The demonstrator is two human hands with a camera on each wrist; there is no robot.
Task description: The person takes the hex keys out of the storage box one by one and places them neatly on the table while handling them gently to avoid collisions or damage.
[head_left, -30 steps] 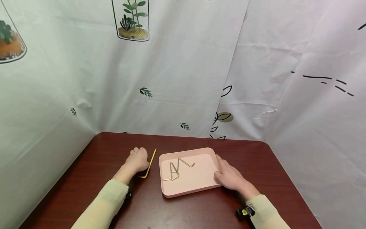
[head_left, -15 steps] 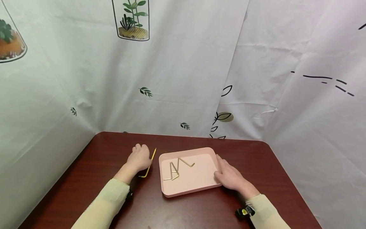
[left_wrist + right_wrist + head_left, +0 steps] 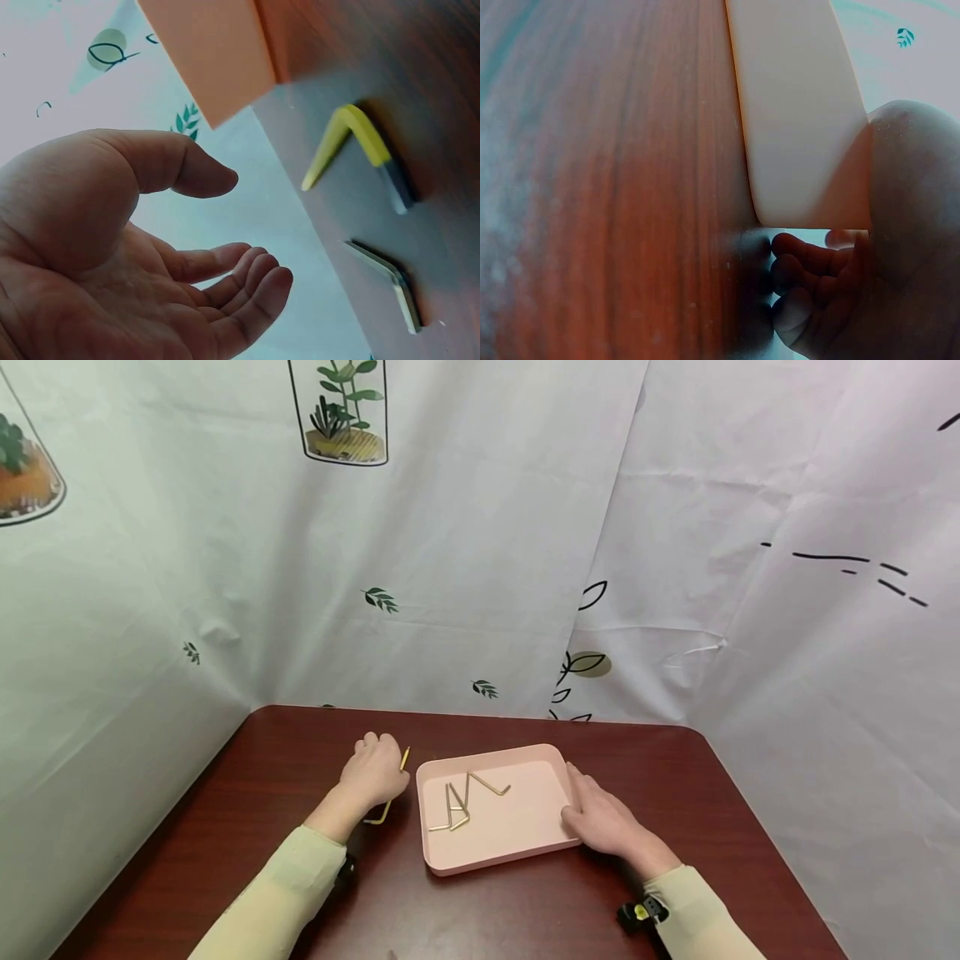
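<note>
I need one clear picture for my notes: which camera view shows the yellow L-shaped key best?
The left wrist view: there the yellow L-shaped key lies uncovered, its bend and dark end visible. In the head view, the left hand hides its middle. The right wrist view does not show it.

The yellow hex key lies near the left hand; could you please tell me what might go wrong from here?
The left hand might also catch the bare-metal hex key lying close to the yellow hex key. The yellow hex key lies flat on the table, so it could slide rather than lift. If the right hand pushed the pink tray it touches, the tray might shift.
</note>
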